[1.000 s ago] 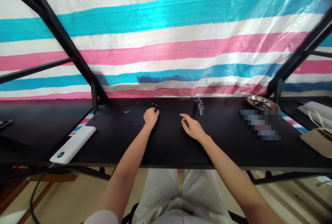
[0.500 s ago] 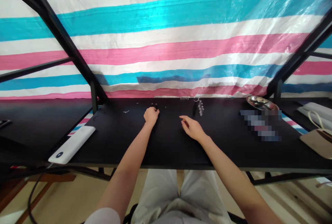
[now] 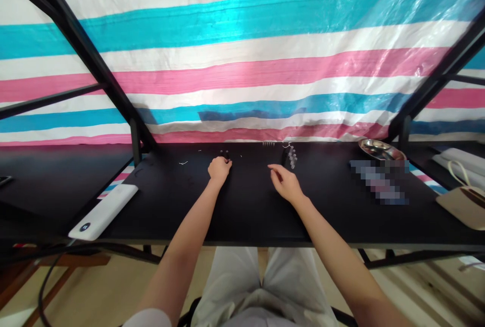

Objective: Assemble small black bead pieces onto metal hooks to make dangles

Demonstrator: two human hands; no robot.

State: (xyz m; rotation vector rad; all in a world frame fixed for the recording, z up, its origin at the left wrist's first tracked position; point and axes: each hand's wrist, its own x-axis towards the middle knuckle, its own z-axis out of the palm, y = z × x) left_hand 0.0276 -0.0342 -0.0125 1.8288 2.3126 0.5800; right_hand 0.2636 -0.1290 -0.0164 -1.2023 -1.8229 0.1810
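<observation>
My left hand (image 3: 219, 169) rests on the black table, its fingers closed round a small black object (image 3: 227, 155) that they mostly cover. Tiny pale round ends show just beyond those fingers. To the right, my right hand (image 3: 286, 181) hovers low over the table with the index finger stretched out and the thumb slightly apart; I see nothing between them. Beyond it lie several small clear plastic pieces (image 3: 293, 157) in a cluster, beside a dark narrow object (image 3: 284, 157). A row of small metallic pieces (image 3: 269, 143) stands at the table's back edge.
White thread-like scraps (image 3: 183, 162) lie left of my left hand. A white power bank (image 3: 104, 212) with a cable sits at the left edge. At the right are a shiny metal dish (image 3: 382, 151) and a blurred-out patch. Black frame bars and a striped sheet (image 3: 242, 74) stand behind.
My right hand has moved a little to the right, towards the clear plastic pieces. My left hand stays almost in place, still closed round the small black object.
</observation>
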